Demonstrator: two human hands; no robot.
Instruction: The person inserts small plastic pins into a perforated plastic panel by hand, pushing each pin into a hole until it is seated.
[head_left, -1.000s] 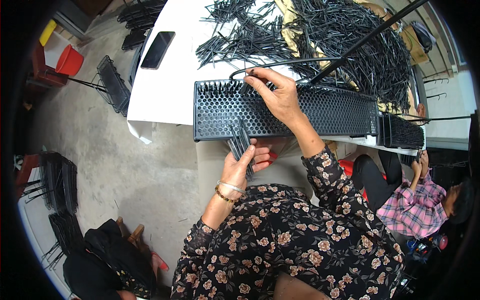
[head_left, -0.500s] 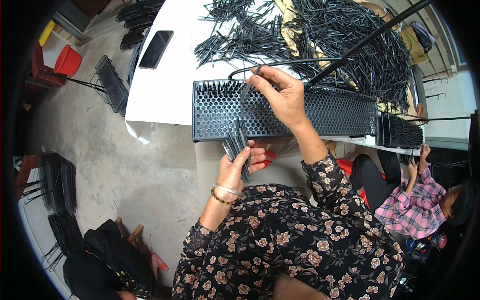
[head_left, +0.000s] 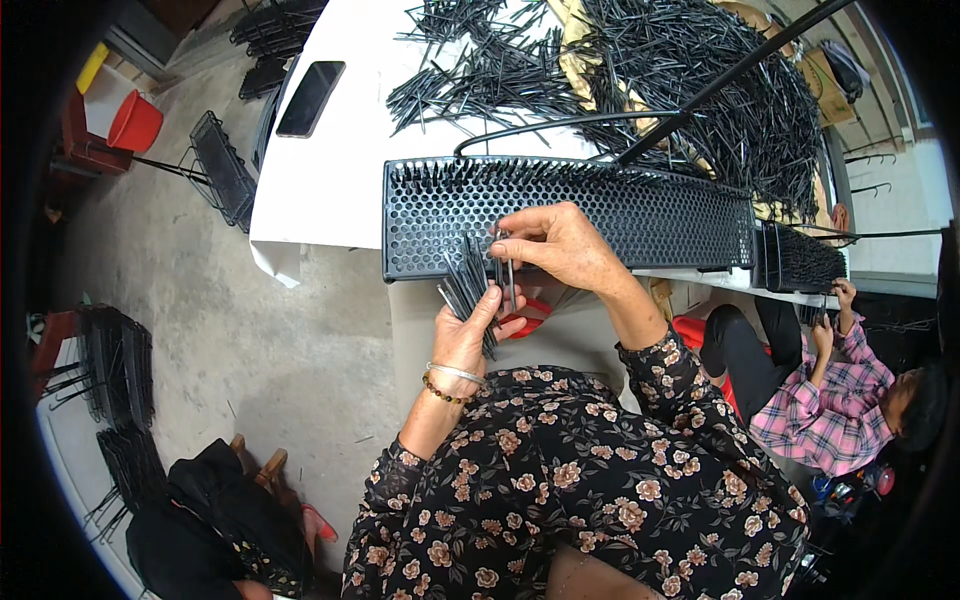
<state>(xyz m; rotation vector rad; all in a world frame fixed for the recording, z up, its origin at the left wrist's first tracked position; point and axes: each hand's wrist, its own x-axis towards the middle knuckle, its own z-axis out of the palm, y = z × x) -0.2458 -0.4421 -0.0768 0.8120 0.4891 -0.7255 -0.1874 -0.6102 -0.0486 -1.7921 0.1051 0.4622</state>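
A bundle of thin black sticks [head_left: 467, 285] rests in my left hand [head_left: 465, 335], the thumb closed over them. Close beside it, my right hand [head_left: 560, 245] pinches one or two of the same sticks between thumb and fingertips, near the top of the bundle. Behind both hands lies a long black perforated rack [head_left: 620, 225] full of round holes. Short sticks [head_left: 450, 175] stand in holes along its far edge, most thickly at the left. What the sticks are exactly, I cannot tell.
A large heap of black sticks [head_left: 710, 100] covers the far right of the white table [head_left: 330, 180]. A phone [head_left: 311, 99] lies at its left. A black rod [head_left: 740, 80] slants over the heap. At right, a person [head_left: 830, 400] handles another rack [head_left: 803, 265].
My right hand has come down from the rack's far edge to the bundle in my left hand, uncovering the row of sticks there. The left hand has hardly moved.
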